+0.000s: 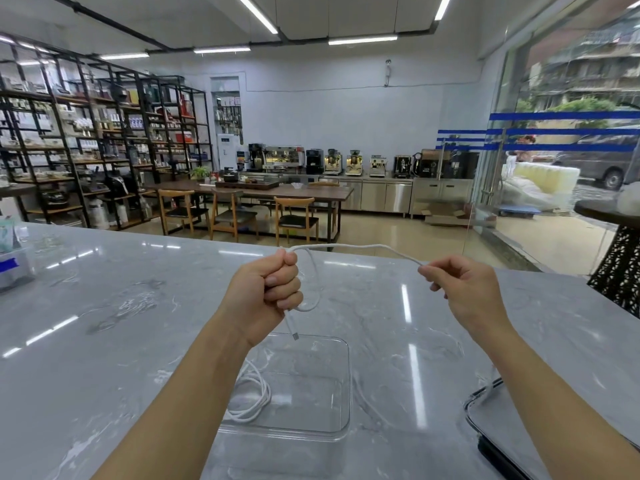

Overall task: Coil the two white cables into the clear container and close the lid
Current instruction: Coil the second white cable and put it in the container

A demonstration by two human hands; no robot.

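Observation:
My left hand point(268, 289) is fisted around a loop of a white cable point(349, 246), held above the marble counter. The cable's plug end point(295, 336) dangles below the fist, over the clear container point(341, 382). My right hand point(460, 289) pinches the same cable farther along, off to the right at about the same height. A second white cable point(254, 398) lies coiled inside the container at its left side, partly hidden by my left forearm. The clear lid with a dark rim point(483, 415) rests on the counter at the lower right, partly behind my right forearm.
The grey marble counter point(121, 323) stretches wide around the container. A plastic box with blue tape point(12, 268) stands at the far left edge. Beyond the counter are chairs, a long table, shelving and coffee machines.

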